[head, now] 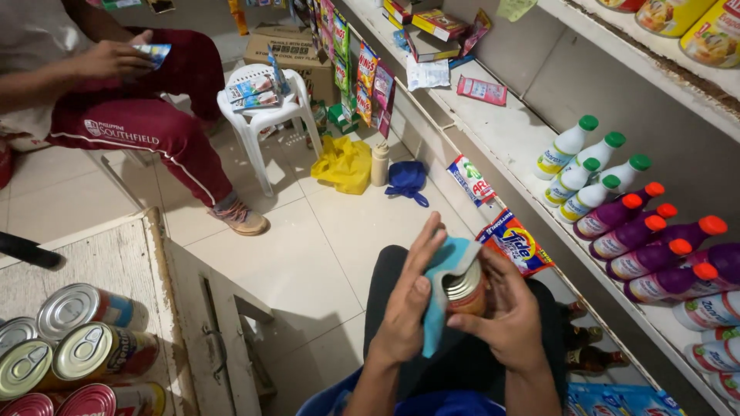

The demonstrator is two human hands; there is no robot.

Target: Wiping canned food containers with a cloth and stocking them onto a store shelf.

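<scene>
Both hands, left (pixel 407 308) and right (pixel 505 316), grip clamped on a round metal can (pixel 465 286) under soft blue cloth (pixel 443 296).

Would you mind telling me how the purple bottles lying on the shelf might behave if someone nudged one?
The purple bottles lie on their sides on the white shelf, so a nudged one would probably roll. Being round and packed side by side, it would likely bump its neighbours. They look like smooth plastic, so possibly a little slippery; how full they are cannot be told.
</scene>
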